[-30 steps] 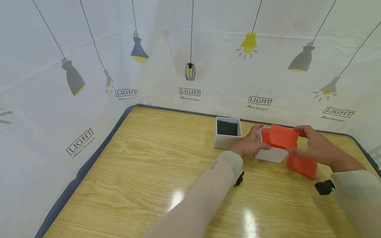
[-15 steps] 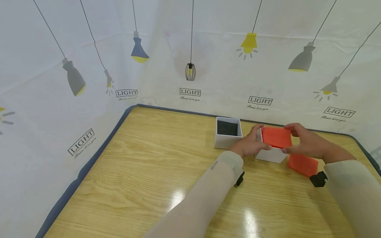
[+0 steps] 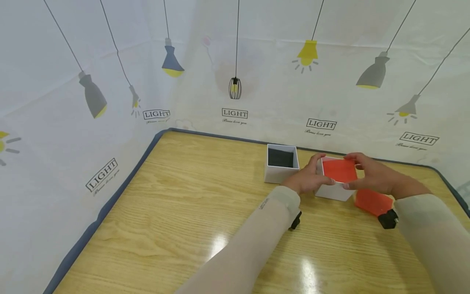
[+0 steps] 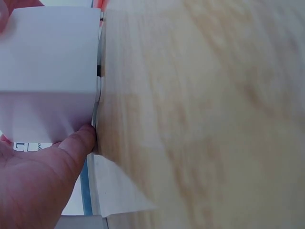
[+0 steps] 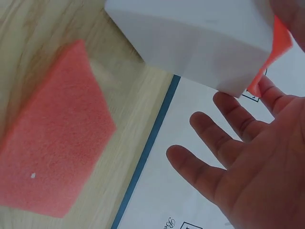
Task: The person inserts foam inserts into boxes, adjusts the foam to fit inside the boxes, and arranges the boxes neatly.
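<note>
A white open-topped box [image 3: 333, 192] stands toward the back right of the table in the head view. My left hand [image 3: 307, 180] grips its left side, thumb on the front wall and fingers at the back. A red foam sheet [image 3: 338, 170] fills the opening, with its edge poking past the rim [image 5: 281, 45] in the right wrist view. My right hand [image 3: 378, 177] holds this foam at the right rim between thumb and index finger, the other fingers spread outside. Another red foam sheet [image 5: 57, 138] lies flat on the wood, to the right of the box.
Left of the gripped box stands a second white box [image 3: 278, 175] with a dark piece [image 3: 280, 158] inside. The wooden table [image 3: 176, 204] ends at a lamp-printed curtain [image 3: 271, 94] with a blue border along the back and left.
My right hand has moved left to the box, lowering the red foam sheet from a tilt above the rim to level inside the opening. The left hand has kept its grip.
</note>
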{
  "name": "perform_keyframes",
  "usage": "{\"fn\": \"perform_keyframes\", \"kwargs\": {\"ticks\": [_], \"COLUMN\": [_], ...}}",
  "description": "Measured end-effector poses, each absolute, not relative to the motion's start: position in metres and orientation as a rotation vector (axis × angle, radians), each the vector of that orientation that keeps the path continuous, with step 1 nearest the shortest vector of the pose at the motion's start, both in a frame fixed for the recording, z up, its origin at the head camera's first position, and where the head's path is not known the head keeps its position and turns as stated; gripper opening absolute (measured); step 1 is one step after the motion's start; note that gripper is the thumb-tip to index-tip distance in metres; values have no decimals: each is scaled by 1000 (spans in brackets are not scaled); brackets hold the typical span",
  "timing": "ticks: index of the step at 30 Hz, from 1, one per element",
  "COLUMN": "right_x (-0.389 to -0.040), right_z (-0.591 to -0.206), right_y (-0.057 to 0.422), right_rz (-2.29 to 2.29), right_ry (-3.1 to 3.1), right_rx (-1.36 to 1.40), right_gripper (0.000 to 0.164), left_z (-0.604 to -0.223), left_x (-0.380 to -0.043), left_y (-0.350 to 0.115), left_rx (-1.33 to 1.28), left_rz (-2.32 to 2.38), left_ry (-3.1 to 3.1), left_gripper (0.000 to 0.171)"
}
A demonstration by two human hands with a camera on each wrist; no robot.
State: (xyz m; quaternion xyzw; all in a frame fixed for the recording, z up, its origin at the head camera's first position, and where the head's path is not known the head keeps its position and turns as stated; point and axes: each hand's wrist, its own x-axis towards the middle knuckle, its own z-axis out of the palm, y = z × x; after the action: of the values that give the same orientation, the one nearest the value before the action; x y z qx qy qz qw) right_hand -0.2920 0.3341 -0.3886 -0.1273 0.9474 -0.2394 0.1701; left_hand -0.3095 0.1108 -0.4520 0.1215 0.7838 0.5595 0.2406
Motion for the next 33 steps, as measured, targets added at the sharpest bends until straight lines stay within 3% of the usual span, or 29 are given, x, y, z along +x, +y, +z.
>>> {"fn": "perform_keyframes", "kwargs": {"ticks": [10,21,33], "right_x": [-273,-241,-236], "right_z": [-389,-398,-404], "right_y": [332,321,310], "right_rz": [-491,-157,-120], "right_ry": [2875,2996,2982], "right_rx": [-412,-636,-730], "right_gripper": [128,107,103], "left_z": [-452,-451,-454], "left_x": [-309,-309,-309], "left_y": [111,108,107], "left_rx": [329,353,387], "left_rz": [1496,1504,1523], "left_ry": [2174,2176,2161], "left_gripper": [84,85,84]}}
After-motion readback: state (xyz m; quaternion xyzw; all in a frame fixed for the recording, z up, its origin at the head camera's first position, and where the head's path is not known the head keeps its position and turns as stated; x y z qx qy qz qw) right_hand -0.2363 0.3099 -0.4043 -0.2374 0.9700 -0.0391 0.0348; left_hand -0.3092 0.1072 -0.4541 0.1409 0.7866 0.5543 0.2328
